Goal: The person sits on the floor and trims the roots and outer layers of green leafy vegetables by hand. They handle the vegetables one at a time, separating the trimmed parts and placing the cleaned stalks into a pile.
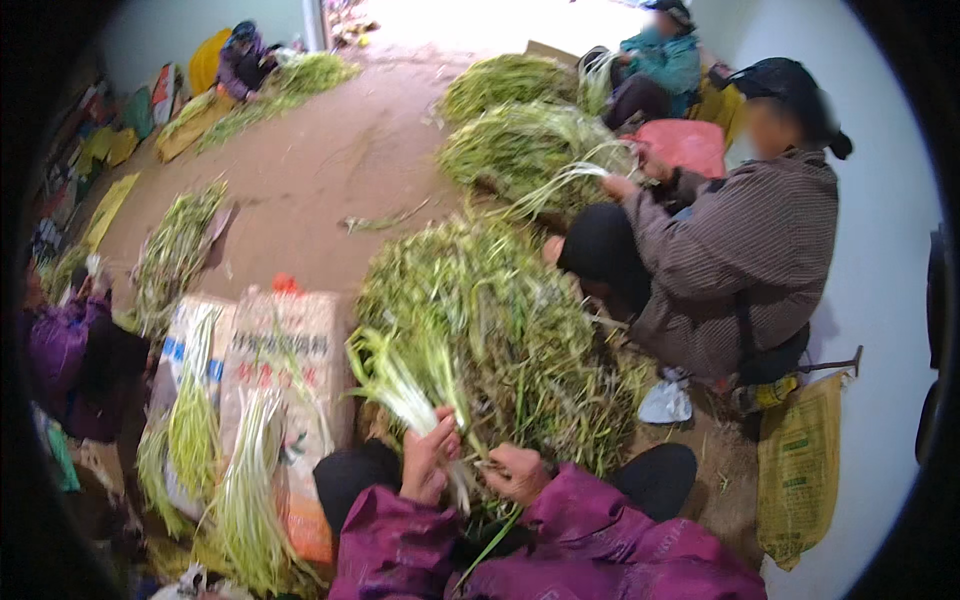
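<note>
My left hand (430,457) grips a bunch of pale leafy stalks (405,394), white towards the fingers and yellow-green at the tips. Close beside it on the right, my right hand (517,472) pinches the lower end of another leafy stalk (448,379). Both hands are over my lap, in purple sleeves. Beyond them spreads a large heap of green and withered stalks (487,307). To the left, sorted long pale stalks (251,450) lie in a bundle on a printed woven sack (289,322), with another bundle (193,420) beside it on a second sack.
A person (735,255) in a brown jacket sits at the right, holding pale stalks. Another in purple (75,345) is at the left edge; two more sit farther back near more heaps (525,142). A yellow woven sack (799,472) and a white plastic bag (665,401) lie right.
</note>
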The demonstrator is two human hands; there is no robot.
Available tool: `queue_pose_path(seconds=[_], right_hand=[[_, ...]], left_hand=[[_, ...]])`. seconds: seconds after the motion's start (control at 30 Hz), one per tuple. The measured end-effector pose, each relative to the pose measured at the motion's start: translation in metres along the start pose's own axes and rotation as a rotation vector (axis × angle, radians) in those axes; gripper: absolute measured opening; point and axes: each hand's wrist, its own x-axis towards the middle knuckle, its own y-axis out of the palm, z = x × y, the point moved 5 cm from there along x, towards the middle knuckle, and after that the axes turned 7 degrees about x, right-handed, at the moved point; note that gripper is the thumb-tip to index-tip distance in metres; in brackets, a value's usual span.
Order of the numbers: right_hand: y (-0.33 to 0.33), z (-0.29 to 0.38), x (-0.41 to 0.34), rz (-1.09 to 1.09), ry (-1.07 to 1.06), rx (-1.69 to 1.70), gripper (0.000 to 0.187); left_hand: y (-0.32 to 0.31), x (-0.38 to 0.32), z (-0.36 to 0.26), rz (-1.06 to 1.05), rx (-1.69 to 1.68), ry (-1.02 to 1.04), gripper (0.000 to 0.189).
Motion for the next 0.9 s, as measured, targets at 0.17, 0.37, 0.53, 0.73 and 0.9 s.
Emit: queue_pose_path(seconds=[0.17, 0.37, 0.53, 0.73, 0.9], right_hand=[[0.006, 0.000, -0.013, 0.054, 0.100, -0.094, 0.021], [0.008, -0.023, 0.018, 0.005, 0.416, 0.499, 0.019], [0.022, -0.036, 0.029, -0.040, 0.485, 0.554, 0.017], [0.025, -0.053, 0.014, -0.178, 0.531, 0.795, 0.017], [0.017, -0.127, -0.054, 0.147, 0.551, -0.198, 0.016]], left_hand=[[0.001, 0.009, 0.014, 0.074, 0.058, 0.026, 0.019], [0.000, 0.002, 0.004, 0.007, 0.027, 0.060, 0.020], [-0.001, 0.006, 0.005, -0.014, 0.080, 0.071, 0.021], [0.001, 0.005, 0.001, 0.004, 0.022, 0.073, 0.017], [-0.006, 0.006, 0.000, -0.049, 0.073, 0.137, 0.015]])
